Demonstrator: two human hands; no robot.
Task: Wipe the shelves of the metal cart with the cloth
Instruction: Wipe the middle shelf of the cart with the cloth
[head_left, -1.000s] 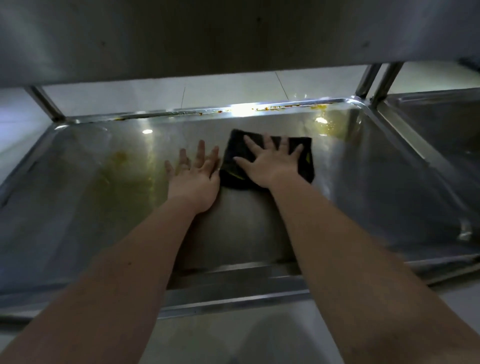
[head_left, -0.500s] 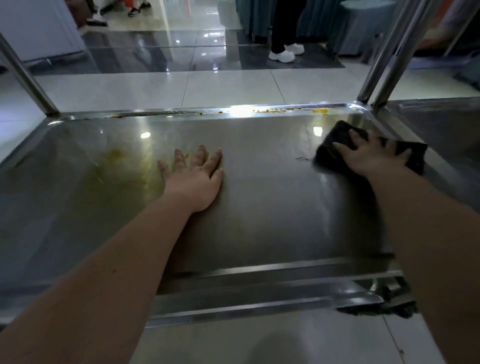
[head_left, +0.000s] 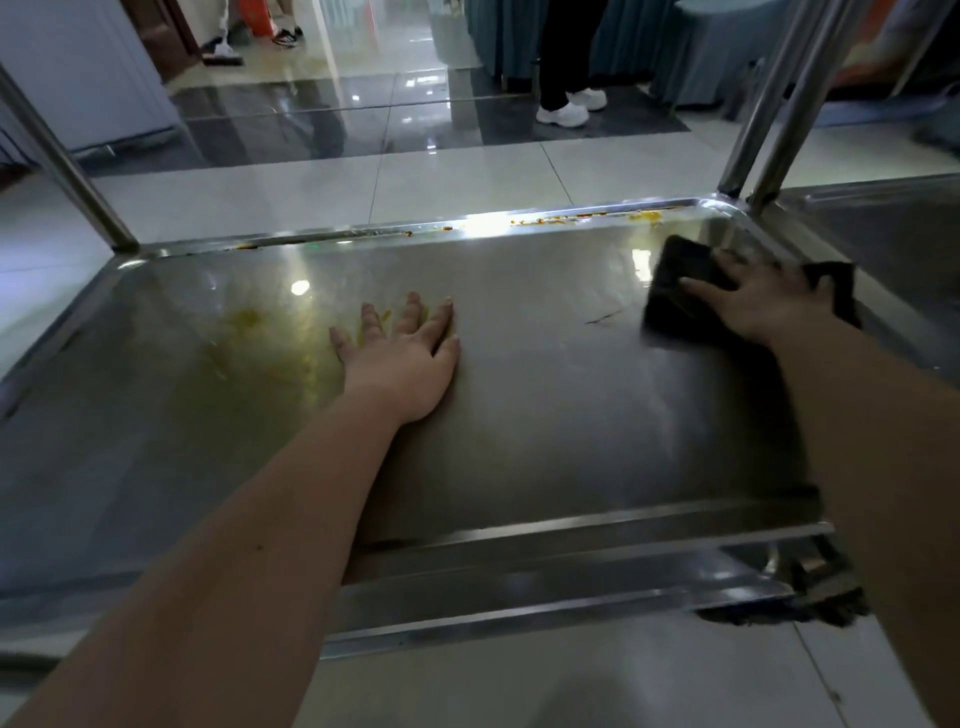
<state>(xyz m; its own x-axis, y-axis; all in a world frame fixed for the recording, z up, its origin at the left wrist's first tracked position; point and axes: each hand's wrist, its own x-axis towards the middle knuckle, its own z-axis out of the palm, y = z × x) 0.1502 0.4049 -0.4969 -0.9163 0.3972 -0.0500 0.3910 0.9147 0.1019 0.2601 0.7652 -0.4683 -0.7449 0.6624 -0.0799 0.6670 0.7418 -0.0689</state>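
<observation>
Yellow grease (head_left: 244, 319) could smear: the flat left hand (head_left: 402, 358) rests in it, the flat right hand (head_left: 769, 306) presses the cloth (head_left: 675, 283) well apart.

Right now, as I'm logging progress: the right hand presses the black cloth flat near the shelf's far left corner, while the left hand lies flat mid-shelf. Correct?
Not quite. The head view shows the right hand pressing the black cloth near the far right corner of the shelf, not the left. The left hand does lie flat mid-shelf.
</observation>
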